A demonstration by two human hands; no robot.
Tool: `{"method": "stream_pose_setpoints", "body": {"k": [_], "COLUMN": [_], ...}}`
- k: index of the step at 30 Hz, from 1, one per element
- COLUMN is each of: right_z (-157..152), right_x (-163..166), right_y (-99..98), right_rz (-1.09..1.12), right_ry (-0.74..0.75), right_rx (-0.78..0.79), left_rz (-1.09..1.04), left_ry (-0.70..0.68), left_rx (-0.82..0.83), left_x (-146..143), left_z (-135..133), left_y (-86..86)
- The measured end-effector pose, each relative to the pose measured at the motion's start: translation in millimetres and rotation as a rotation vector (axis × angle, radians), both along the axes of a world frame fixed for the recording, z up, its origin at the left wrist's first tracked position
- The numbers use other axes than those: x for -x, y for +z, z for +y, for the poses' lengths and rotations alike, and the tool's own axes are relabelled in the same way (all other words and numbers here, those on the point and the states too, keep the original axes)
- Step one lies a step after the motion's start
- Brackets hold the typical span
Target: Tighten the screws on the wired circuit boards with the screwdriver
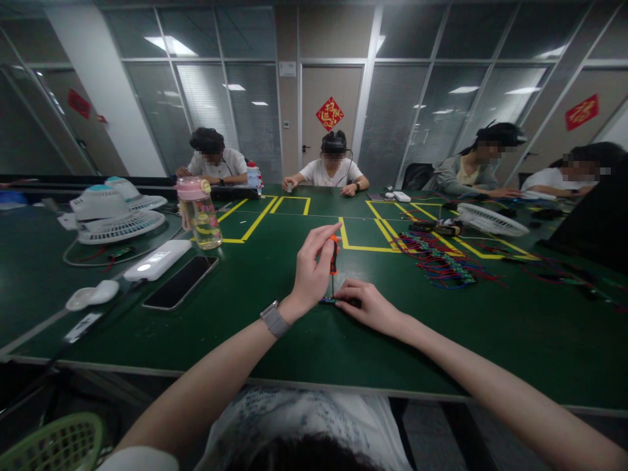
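My left hand (313,265), wearing a watch at the wrist, is closed around the orange and black handle of a screwdriver (334,258). The screwdriver stands upright, its thin shaft running down to a small circuit board (328,300) on the green table. Low on the table, my right hand (369,305) has its fingertips closed at the right edge of that board, beside the shaft. My fingers partly cover the board, and whether a screw sits under the tip cannot be made out.
Several wired circuit boards (436,256) lie to the right on the green table (275,353). A bottle (206,219), a phone (180,282), a white power bank (157,260) and white fan parts (118,219) stand or lie to the left. Several people sit across the table.
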State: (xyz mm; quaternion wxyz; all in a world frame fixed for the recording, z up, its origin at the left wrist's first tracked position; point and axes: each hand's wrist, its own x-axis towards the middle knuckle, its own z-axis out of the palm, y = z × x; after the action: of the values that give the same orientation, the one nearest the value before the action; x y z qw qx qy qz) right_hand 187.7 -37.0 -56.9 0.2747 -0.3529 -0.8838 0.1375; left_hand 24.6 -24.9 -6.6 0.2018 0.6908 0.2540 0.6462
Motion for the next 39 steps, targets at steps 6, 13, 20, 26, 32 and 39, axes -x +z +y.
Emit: {"method": "stream_pose_setpoints", "body": {"k": [6, 13, 20, 26, 32, 39], "right_z": [1.8, 2.1, 0.9, 1.2, 1.3, 2.0], "right_x": [-0.6, -0.4, -0.7, -0.9, -0.8, -0.5], "right_y": [-2.7, -2.8, -1.9, -1.7, -2.1, -3.0], "right_rz": [-0.006, 0.004, 0.004, 0.004, -0.001, 0.002], "right_ry": [0.004, 0.014, 0.008, 0.015, 0.005, 0.011], "right_rx": [-0.007, -0.009, -0.004, -0.009, -0.004, -0.003], "left_rz": [0.015, 0.008, 0.076, 0.04, 0.042, 0.021], "left_ry": [0.105, -0.065, 0.086, -0.04, 0.048, -0.015], "left_rx": [-0.015, 0.021, -0.049, -0.001, -0.015, 0.003], "left_x": [-0.6, 0.2, -0.3, -1.2, -1.1, -1.5], "left_z": [0.2, 0.8, -0.7, -0.1, -0.6, -0.4], "left_y": [0.0, -0.5, 1.5, 0.2, 0.9, 0.0]}}
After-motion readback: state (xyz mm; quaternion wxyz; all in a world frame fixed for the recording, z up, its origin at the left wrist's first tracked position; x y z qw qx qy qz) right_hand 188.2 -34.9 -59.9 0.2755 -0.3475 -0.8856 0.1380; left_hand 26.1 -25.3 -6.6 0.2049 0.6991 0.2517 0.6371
